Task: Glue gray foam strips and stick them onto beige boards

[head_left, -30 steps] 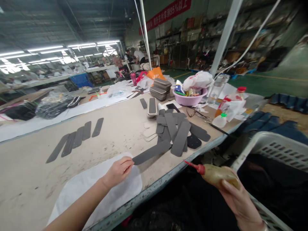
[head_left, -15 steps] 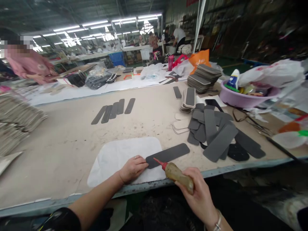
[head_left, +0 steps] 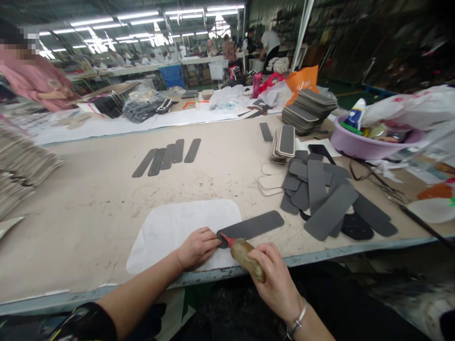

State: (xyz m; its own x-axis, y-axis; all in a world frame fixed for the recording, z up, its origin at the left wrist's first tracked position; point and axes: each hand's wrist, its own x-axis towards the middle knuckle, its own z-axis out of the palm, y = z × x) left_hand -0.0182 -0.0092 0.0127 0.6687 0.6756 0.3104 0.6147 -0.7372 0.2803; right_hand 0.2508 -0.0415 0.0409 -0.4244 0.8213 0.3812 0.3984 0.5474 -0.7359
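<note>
A long dark grey strip with rounded ends lies slanted at the near edge of the table, its left end over a white sheet. At that left end, the fingers of my left hand are closed on the strip's edge. My right hand is wrapped round a yellowish squeeze bottle of glue with a red nozzle. The nozzle tip points left at the strip's left end, close to my left fingertips; whether it touches I cannot tell.
A loose heap of grey strips lies to the right, with stacked pieces behind it. Several strips lie at the middle left. A purple basin stands at the right, and a tall stack at the left. A person in pink stands beyond.
My right hand has brought the glue bottle left, so the nozzle tip is nearer the strip's left end. My left hand stays on the strip. The camera view has shifted slightly.
</note>
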